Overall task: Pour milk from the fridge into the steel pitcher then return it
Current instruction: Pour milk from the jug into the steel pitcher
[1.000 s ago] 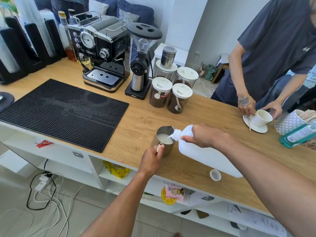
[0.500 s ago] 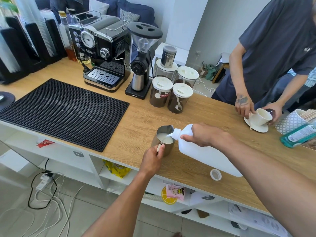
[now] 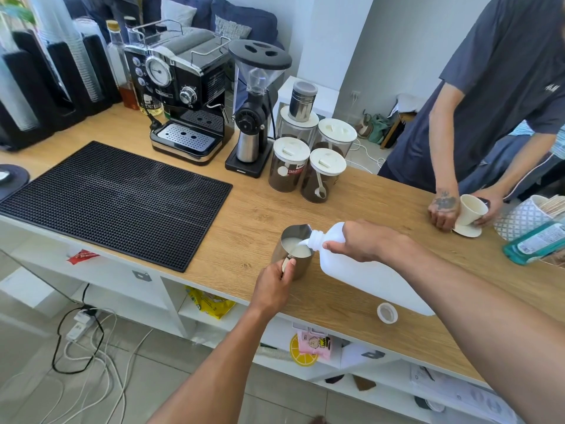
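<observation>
The steel pitcher (image 3: 292,237) stands on the wooden counter (image 3: 351,200) near its front edge, with white milk inside. My left hand (image 3: 275,284) grips the pitcher's handle from the near side. A white plastic milk jug (image 3: 360,276) is tipped to the left, its neck over the pitcher's rim, and a thin stream of milk runs into the pitcher. My right hand (image 3: 363,240) holds the jug by its handle near the neck. The jug's white cap (image 3: 387,313) lies open side up on the counter by the front edge.
A black rubber mat (image 3: 113,200) covers the counter's left. Behind stand an espresso machine (image 3: 183,96), a grinder (image 3: 253,108) and lidded coffee jars (image 3: 305,166). At the right another person's hands hold a white cup (image 3: 472,209) on a saucer, beside a teal bottle (image 3: 535,243).
The milk in the pitcher has risen a little as the pour goes on. The other person's cup is now tilted on its saucer. My hands have barely shifted.
</observation>
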Motion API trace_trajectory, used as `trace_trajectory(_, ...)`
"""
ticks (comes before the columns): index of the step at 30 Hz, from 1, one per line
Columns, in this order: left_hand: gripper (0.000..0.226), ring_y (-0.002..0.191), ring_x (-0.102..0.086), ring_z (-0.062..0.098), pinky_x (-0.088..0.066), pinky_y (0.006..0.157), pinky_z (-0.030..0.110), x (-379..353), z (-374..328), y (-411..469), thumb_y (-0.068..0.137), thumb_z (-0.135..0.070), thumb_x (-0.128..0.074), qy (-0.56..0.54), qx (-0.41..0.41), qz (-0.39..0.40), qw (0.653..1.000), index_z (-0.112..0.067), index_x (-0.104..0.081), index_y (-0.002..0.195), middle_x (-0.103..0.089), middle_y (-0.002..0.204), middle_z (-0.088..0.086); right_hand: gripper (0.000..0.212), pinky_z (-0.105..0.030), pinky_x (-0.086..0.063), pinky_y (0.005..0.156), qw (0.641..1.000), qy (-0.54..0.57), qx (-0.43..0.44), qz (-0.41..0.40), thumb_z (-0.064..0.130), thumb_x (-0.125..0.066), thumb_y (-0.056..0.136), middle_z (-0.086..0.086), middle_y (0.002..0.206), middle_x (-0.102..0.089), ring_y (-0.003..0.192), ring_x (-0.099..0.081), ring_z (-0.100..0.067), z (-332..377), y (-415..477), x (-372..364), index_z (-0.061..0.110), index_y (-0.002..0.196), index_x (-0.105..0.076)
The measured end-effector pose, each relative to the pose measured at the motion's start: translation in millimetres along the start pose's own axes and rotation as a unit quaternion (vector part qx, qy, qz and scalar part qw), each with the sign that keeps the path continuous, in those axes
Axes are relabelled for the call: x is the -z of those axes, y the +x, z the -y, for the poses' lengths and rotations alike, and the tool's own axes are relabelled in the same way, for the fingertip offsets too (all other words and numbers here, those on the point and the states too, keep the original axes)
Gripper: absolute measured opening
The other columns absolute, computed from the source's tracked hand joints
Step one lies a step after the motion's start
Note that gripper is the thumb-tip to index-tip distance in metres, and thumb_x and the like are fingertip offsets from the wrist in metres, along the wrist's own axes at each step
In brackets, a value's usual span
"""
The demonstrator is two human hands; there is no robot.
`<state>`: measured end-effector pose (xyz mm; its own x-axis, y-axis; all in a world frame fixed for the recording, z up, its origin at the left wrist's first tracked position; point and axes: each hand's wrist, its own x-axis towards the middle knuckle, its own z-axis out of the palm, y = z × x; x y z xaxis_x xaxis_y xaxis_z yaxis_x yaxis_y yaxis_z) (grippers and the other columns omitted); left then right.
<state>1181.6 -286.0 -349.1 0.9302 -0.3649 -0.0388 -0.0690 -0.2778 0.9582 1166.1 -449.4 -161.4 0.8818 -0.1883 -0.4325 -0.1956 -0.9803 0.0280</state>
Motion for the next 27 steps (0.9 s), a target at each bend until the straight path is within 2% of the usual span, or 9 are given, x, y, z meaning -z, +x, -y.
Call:
trace_trajectory(10,0.043,0.058,-0.025,0.012,-0.021,0.056,0.035,0.7,0.7,-0.1,0.104,-0.037,-0.043,-0.006,-0.007,0.002,1.000,-0.022,-0.033,0.065,-0.030,0.061,-0.007,0.048,-0.028,-0.030,0.051,1.000,-0.004,-0.001,-0.001,0.053,-0.044,0.097,0.002,0.063,-0.047,0.054,-0.041,-0.012,0.4,-0.3,1.0,0.018,0.064,-0.045)
trace_trajectory(14,0.042,0.058,-0.026,0.011,-0.022,0.056,0.033,0.8,1.6,0.7,0.104,-0.037,-0.043,0.006,-0.009,0.003,1.000,-0.018,-0.039,0.067,-0.032,0.062,-0.006,0.050,-0.029,-0.031,0.051,1.000,-0.014,-0.006,0.003,0.054,-0.043,0.096,0.000,0.064,-0.049,0.055,-0.042,-0.014,-0.7,2.6,-0.9,0.015,0.065,-0.047)
trace_trajectory(18,0.046,0.057,-0.026,0.011,-0.022,0.055,0.033,0.9,1.7,0.6,0.104,-0.036,-0.043,0.006,-0.009,0.001,1.000,-0.010,-0.038,0.067,-0.032,0.062,-0.006,0.049,-0.028,-0.030,0.051,1.000,-0.014,-0.007,0.002,0.054,-0.043,0.096,0.000,0.064,-0.049,0.056,-0.042,-0.014,-0.9,1.9,-1.2,0.016,0.066,-0.048)
trace_trajectory(22,0.043,0.056,-0.024,0.010,-0.020,0.054,0.033,0.6,0.3,0.8,0.104,-0.035,-0.044,0.010,-0.011,-0.001,1.000,-0.020,-0.034,0.066,-0.030,0.060,-0.008,0.047,-0.029,-0.031,0.052,1.000,-0.010,-0.009,0.002,0.055,-0.044,0.096,0.001,0.065,-0.049,0.056,-0.042,-0.013,-1.6,2.7,-1.3,0.018,0.066,-0.046)
trace_trajectory(27,0.042,0.056,-0.025,0.011,-0.021,0.055,0.033,0.3,1.6,0.7,0.104,-0.035,-0.043,0.011,-0.006,0.000,1.000,-0.020,-0.035,0.066,-0.031,0.059,-0.008,0.046,-0.028,-0.032,0.052,1.000,-0.007,-0.005,0.003,0.055,-0.044,0.096,0.002,0.066,-0.048,0.057,-0.042,-0.012,-1.8,3.9,-1.6,0.020,0.065,-0.045)
